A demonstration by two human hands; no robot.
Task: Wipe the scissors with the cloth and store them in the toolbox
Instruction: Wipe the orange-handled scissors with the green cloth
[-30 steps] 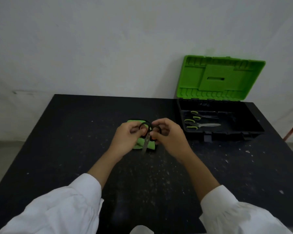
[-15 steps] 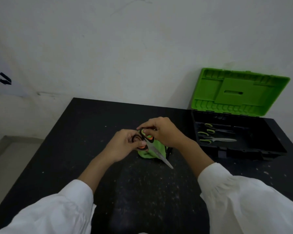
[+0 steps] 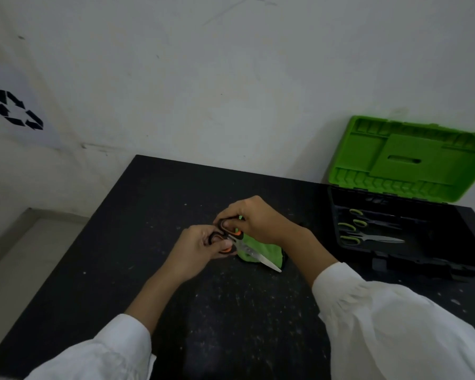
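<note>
A pair of scissors (image 3: 254,255) with black and orange handles is held over the middle of the black table (image 3: 154,204). My left hand (image 3: 198,249) grips the lower handle loop and my right hand (image 3: 258,222) grips the upper one. The steel blades point right and toward me, closed together. Under the blades lies a crumpled green cloth (image 3: 261,250), partly hidden by my right hand. The toolbox (image 3: 395,259) stands open at the right, its green lid (image 3: 412,157) raised against the wall.
Inside the toolbox lie other scissors (image 3: 368,237) with green-trimmed handles. The tabletop is speckled with white dust. A white wall runs behind the table, with a black recycling mark (image 3: 18,109) at the left. Floor shows beyond the table's left edge.
The camera has swung left, so the toolbox now sits further right. Both hands turned the scissors from blades pointing down toward me to blades pointing right, still over the cloth.
</note>
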